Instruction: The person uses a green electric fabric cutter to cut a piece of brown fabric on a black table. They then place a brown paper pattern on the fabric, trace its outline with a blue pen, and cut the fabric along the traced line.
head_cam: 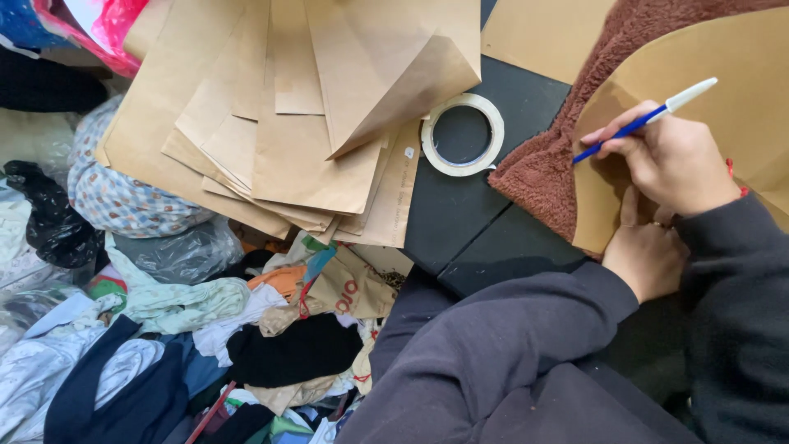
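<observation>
At the far left a heap of clothes and fabric scraps (156,345) covers the floor, with a patterned bundle (123,197) and a crinkled clear plastic bag (177,251) just above it. Over them fans a stack of brown paper pattern pieces (279,140), overlapping and spilling onto a black table (468,222). Just beside the stack's right edge a roll of pale masking tape (463,134) lies flat on the black surface. Further right, a brown fleecy fabric (551,164) is spread on the table, and a curved brown paper template (723,90) lies on top of it. The left hand (649,251), in a dark grey sleeve, presses flat on the template's lower edge, fingers spread and holding nothing. Just above it, the right hand (674,160) is closed in a writing grip around a blue pen with a white cap end (645,119), its tip touching near the template's curved edge where it meets the fleece.
</observation>
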